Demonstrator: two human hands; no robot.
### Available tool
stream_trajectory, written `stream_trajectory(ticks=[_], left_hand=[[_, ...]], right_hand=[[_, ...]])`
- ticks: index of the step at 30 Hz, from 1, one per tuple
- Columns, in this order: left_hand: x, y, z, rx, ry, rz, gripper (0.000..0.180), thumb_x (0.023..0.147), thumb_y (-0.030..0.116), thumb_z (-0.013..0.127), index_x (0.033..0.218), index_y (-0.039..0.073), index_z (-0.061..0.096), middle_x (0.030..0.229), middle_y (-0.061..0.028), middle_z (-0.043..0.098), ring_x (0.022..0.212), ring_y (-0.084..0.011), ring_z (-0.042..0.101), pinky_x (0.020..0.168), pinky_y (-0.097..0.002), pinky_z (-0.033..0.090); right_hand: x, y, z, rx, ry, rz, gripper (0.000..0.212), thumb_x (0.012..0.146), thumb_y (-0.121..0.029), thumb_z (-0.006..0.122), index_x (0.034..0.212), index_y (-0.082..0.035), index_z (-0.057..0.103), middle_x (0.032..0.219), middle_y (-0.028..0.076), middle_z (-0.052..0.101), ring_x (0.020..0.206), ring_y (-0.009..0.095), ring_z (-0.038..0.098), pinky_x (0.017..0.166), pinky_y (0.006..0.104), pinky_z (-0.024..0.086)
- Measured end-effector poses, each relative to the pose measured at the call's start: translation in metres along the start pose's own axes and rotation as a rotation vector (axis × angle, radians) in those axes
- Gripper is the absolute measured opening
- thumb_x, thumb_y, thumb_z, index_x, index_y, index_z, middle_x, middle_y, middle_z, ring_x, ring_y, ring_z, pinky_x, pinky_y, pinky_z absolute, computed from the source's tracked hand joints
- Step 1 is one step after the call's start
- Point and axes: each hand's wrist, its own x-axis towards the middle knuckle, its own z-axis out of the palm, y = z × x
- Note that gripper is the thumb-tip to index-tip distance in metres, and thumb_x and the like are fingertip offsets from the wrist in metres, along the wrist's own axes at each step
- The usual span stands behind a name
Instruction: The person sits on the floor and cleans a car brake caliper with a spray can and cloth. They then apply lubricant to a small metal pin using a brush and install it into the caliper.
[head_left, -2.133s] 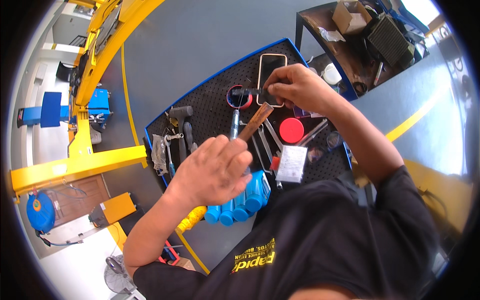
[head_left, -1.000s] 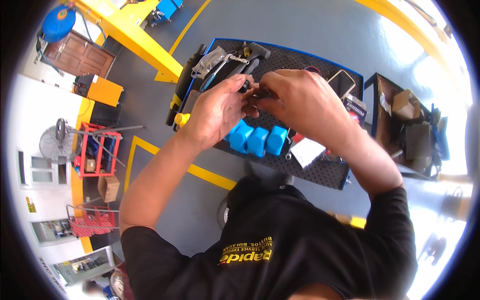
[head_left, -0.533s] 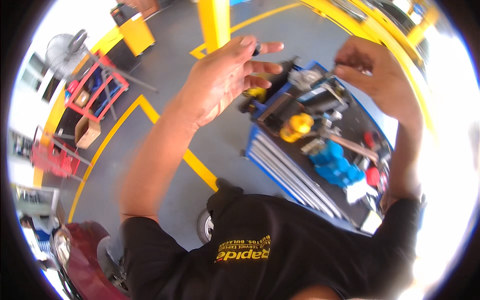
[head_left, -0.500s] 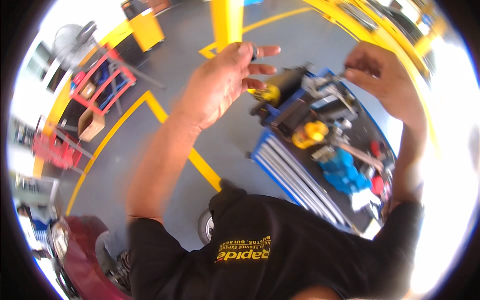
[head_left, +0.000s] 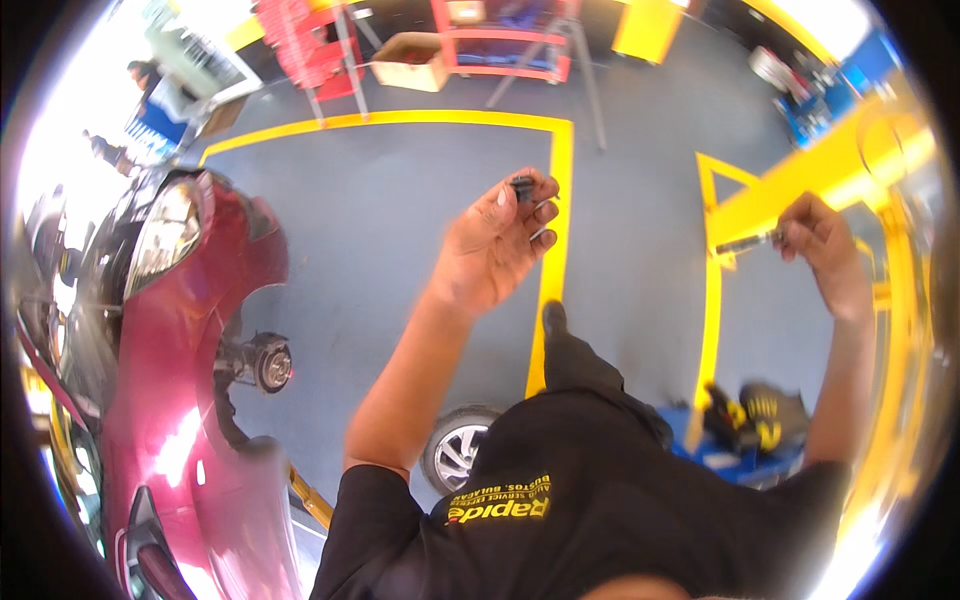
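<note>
Small dark part (head_left: pixel 521 187): pinched at the fingertips of the left hand (head_left: pixel 493 245), held up in the air over the grey floor (head_left: pixel 400 230), just left of the yellow floor line (head_left: pixel 553 230); its kind is too small to tell.
Left hand: raised, palm toward the camera, thumb and forefinger closed on the small dark part, the other fingers loosely curled.
Slim metal tool (head_left: pixel 745 242): a short rod, lying level, its free end pointing left in front of the yellow lift arm (head_left: pixel 800 185).
Right hand (head_left: pixel 822 250): fingers wrapped around the right end of the slim metal tool, well apart from the left hand.
Floor: smooth grey workshop floor marked with yellow painted lines that form a rectangle at the far side.
Left edge: a red car (head_left: pixel 170 370) with its front wheel off and the bare brake hub (head_left: pixel 268 365) showing.
Lower middle: a loose wheel (head_left: pixel 455 450) lies on the floor, partly hidden by the person's black shirt (head_left: pixel 600 500).
Lower right: a blue tool tray (head_left: pixel 745 460) with black and yellow tools.
Far side: red racks (head_left: pixel 330 40) and a cardboard box (head_left: pixel 410 62).
</note>
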Motion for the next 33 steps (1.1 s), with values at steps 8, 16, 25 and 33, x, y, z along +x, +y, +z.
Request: stream_trajectory(ticks=[8,16,25,33], left_hand=[[0.013,0.17,-0.171,-0.173,0.367,0.329,0.033,0.098,0.034,0.069,0.122,0.013,0.062,0.113,-0.0005,0.057,0.1,-0.0165,0.053,0.086,-0.0326,0.046],[0.04,0.376,-0.228,-0.113,0.052,0.827,0.019,0.097,0.034,0.07,0.108,0.019,0.066,0.098,0.0059,0.05,0.088,-0.0118,0.044,0.075,-0.0279,0.037],[0.091,0.636,-0.382,0.034,0.0,0.848,0.029,0.096,0.038,0.069,0.109,0.013,0.064,0.098,0.0015,0.05,0.084,-0.0125,0.043,0.073,-0.0276,0.037],[0.134,0.88,-0.495,0.233,0.132,0.81,0.035,0.094,0.038,0.07,0.107,0.006,0.061,0.099,-0.0041,0.05,0.089,-0.013,0.044,0.076,-0.0271,0.035]], right_hand=[[0.332,-0.003,0.161,0.09,-0.347,-0.028,0.02,0.095,-0.018,0.068,0.102,-0.001,0.063,0.085,0.007,0.068,0.081,0.015,0.063,0.078,0.0282,0.052],[0.59,-0.164,0.429,0.555,-0.758,-0.18,0.017,0.098,-0.015,0.065,0.107,0.0,0.062,0.094,0.008,0.067,0.086,0.016,0.063,0.08,0.0309,0.051],[0.788,-0.332,0.654,0.686,-0.996,-0.323,0.017,0.099,-0.013,0.067,0.107,0.0,0.059,0.096,0.01,0.067,0.087,0.015,0.064,0.078,0.029,0.052],[0.979,-0.462,0.8,0.611,-1.034,-0.378,0.017,0.099,-0.012,0.067,0.108,0.001,0.059,0.095,0.009,0.067,0.085,0.012,0.064,0.08,0.0275,0.053]])
